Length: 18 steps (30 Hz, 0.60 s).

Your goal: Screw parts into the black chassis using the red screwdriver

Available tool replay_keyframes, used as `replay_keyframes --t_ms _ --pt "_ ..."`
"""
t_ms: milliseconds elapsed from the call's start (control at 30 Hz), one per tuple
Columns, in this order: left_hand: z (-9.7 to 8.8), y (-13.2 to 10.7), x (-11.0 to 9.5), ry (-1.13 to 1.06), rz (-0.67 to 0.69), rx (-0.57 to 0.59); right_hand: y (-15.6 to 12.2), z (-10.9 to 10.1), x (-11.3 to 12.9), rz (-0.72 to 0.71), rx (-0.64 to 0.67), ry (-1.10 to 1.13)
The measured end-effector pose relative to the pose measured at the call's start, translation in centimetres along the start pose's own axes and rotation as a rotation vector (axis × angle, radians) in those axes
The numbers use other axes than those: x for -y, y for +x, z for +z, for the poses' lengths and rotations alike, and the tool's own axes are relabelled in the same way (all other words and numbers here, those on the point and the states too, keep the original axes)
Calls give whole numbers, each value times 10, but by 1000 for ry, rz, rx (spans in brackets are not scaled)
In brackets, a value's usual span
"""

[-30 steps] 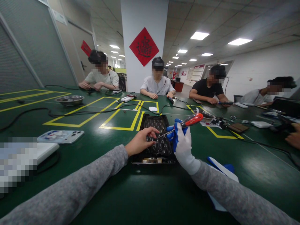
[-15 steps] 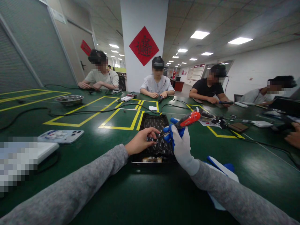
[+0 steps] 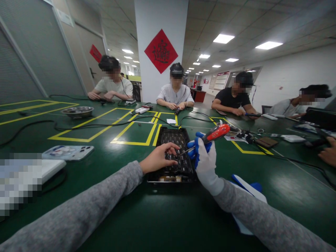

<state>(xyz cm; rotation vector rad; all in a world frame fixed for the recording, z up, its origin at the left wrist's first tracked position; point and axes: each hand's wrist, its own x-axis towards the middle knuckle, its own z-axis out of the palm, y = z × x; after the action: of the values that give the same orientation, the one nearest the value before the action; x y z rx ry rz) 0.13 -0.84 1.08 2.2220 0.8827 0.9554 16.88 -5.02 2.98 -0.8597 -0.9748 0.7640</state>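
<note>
My right hand [image 3: 206, 162], in a white and blue work glove, is closed around a screwdriver [image 3: 217, 133] with a red and dark handle. Its thin shaft slants down to the left, and the tip is close to my left fingers. My bare left hand [image 3: 157, 159] reaches over a black plastic case [image 3: 172, 133], thumb and fingers apart; I see nothing gripped between them. The case has a ribbed inside, with a tan-coloured part [image 3: 170, 178] at its near end. Under my left hand, part of the case is hidden.
Another blue and white glove [image 3: 249, 189] lies beside my right forearm. To the left are a phone [image 3: 68, 153], a white device [image 3: 52, 168] and a metal bowl [image 3: 78, 111]. Black cables [image 3: 115, 123] cross the green table. Several people sit around it.
My right hand and the screwdriver have shifted slightly right, drawing the tip a little away from my left fingers. The left hand stays nearly in place.
</note>
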Motion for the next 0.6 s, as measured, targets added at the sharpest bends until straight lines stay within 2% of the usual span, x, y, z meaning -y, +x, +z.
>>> replay_keyframes --t_ms 133,200,433,600 --pt "-3 0 -5 -33 -44 21 0 -4 1 -33 -78 -10" --pt "-6 0 -6 -35 -41 52 1 -4 0 -39 -77 -12" --pt "-12 0 -13 -6 93 266 3 -2 -3 36 84 -29" --pt "-12 -2 -18 54 111 334 1 -2 -6 13 111 -89"
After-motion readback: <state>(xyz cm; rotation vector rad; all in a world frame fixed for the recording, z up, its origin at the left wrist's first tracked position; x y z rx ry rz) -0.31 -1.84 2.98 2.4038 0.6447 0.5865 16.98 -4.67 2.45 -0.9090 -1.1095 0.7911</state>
